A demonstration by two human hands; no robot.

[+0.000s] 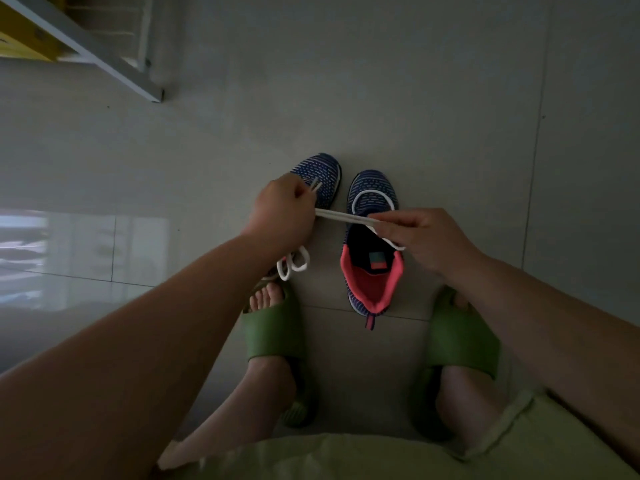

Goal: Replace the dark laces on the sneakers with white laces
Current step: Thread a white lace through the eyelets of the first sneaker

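Pale green fabric shorts [346, 459] fill the bottom edge, above 2 green rubber slides [273, 334] on the grey tiled floor [415, 98]. Beyond them stand 2 blue knit sneakers with pink lining [372, 271], side by side. Left hand [282, 213] and right hand [420, 237] each pinch the flat white lace [341, 217], fingers curled, stretched taut between them over both sneakers.
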